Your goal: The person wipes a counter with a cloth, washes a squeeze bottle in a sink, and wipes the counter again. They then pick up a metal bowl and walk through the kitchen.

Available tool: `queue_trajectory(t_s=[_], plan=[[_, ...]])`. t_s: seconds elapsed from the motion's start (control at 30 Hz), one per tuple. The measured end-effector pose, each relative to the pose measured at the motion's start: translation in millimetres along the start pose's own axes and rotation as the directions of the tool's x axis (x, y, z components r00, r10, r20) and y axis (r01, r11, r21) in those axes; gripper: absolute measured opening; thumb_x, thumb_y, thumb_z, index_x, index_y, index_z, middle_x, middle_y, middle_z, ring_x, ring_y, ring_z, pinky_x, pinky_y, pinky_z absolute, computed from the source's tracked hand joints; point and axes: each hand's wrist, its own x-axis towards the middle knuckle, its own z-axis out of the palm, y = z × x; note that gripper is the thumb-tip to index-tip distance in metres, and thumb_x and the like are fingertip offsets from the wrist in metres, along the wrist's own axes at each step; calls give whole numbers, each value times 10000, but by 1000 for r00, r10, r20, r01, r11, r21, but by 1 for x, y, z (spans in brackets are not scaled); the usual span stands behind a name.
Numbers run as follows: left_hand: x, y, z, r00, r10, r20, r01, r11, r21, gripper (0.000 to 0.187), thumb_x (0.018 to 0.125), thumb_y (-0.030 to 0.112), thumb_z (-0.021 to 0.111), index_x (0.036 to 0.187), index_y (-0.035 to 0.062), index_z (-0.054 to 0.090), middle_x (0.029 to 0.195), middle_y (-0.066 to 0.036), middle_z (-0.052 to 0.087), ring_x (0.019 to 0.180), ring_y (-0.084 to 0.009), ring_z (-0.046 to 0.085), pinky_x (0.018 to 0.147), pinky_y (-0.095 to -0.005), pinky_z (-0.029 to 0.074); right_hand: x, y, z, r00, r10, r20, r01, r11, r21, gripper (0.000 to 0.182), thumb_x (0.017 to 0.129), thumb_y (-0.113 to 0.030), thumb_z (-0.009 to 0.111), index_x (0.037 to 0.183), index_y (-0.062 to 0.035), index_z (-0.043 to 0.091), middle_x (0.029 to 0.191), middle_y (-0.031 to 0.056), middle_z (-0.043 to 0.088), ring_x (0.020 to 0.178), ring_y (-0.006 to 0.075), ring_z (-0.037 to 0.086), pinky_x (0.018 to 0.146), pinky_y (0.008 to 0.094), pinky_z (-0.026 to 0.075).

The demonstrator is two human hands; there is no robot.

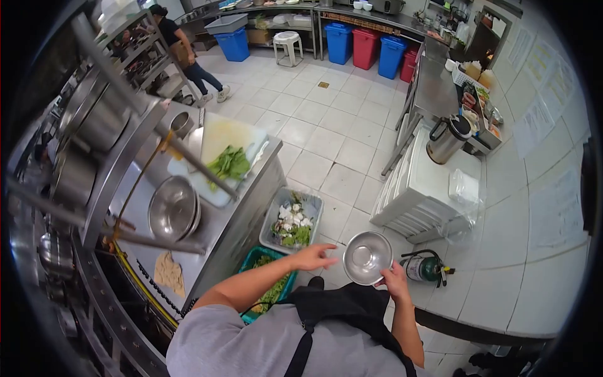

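My right hand point(395, 280) grips the lower right rim of an empty-looking steel bowl point(368, 257), tilted so that its inside shows. Just left of the bowl, my left hand point(312, 257) is held out with its fingers apart, touching nothing. Beneath and beyond the left hand stand a clear plastic bin point(266, 227) with white and green scraps and a green basket point(252, 259) of leafy greens. On the steel counter at left are stacked steel bowls point(172, 209), leafy greens point(230, 163) on a cutting board point(217, 195), and a beige cloth point(169, 274).
A fire extinguisher point(424, 267) stands by the right wall, near the bowl. Behind it is a white drawer unit point(414, 210) with a steel urn point(447, 139) on top. A person point(182, 50) stands at the far left, and blue bins point(339, 43) line the back.
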Motion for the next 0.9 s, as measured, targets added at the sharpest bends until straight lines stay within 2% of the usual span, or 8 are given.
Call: queue_trajectory(t_s=[0.2, 0.27, 0.3, 0.47, 0.6, 0.73, 0.8, 0.9], plan=[[159, 65, -13, 991, -8, 132, 31, 984, -174, 667, 949, 396, 706, 1430, -14, 494, 936, -135, 738, 770, -198, 699, 711, -344, 541, 115, -70, -42, 1000, -14, -21, 14, 1000, -16, 371, 874, 21, 570, 1245, 19, 563, 979, 131, 708, 705, 211, 700, 558, 324, 599], [234, 7, -19, 903, 367, -224, -369, 929, 34, 557, 955, 291, 686, 1390, -13, 519, 924, -137, 712, 723, -184, 681, 624, -324, 533, 166, -104, -55, 997, -55, 51, 57, 997, -43, 413, 873, 21, 593, 1283, 25, 540, 968, 133, 708, 707, 208, 703, 567, 314, 600], [227, 67, -49, 992, -89, -94, 66, 971, -232, 444, 950, 216, 660, 1315, -19, 567, 852, -112, 677, 632, -156, 639, 533, -313, 507, 193, -122, -58, 993, -26, 118, 33, 998, -51, 427, 908, -21, 637, 1315, 29, 519, 934, 119, 710, 694, 198, 698, 589, 314, 589], [272, 89, -151, 885, -341, -316, 200, 893, -403, 271, 980, 209, 646, 1168, 13, 646, 701, -20, 611, 526, -90, 520, 455, -279, 402, 326, -217, -49, 929, 87, 361, -33, 988, -153, 435, 979, -141, 659, 1351, 25, 508, 921, 146, 729, 685, 174, 682, 647, 308, 564], [290, 92, -231, 665, -512, -544, 100, 783, -614, 177, 988, 180, 636, 1041, 11, 630, 740, -53, 633, 526, -116, 540, 425, -272, 374, 434, -294, -23, 840, 62, 539, 90, 964, -251, 361, 1003, -180, 620, 1304, 13, 564, 938, 131, 736, 744, 138, 653, 716, 294, 560], [322, 81, -324, 646, -530, -549, -66, 678, -732, 137, 983, 155, 625, 977, 18, 636, 695, -42, 606, 497, -121, 506, 412, -281, 355, 557, -328, 7, 842, -30, 538, 175, 960, -219, 322, 1008, -191, 611, 1264, 4, 589, 911, 130, 735, 719, 150, 664, 684, 302, 565], [346, 80, -377, 719, -471, -511, -187, 577, -795, 118, 993, 139, 619, 1013, 22, 624, 701, -40, 601, 492, -115, 492, 407, -274, 337, 629, -321, 15, 888, 54, 457, 84, 957, -276, 294, 1007, -186, 604, 1238, -4, 596, 894, 134, 735, 696, 159, 672, 650, 303, 564], [398, 97, -444, 605, -508, -612, -239, 618, -749, 136, 993, 136, 614, 1045, 12, 596, 726, -47, 596, 503, -119, 491, 419, -279, 349, 734, -261, -6, 941, 216, 260, -125, 936, -328, 331, 1014, -260, 589, 1214, 3, 593, 881, 157, 728, 670, 206, 684, 615, 337, 580]])
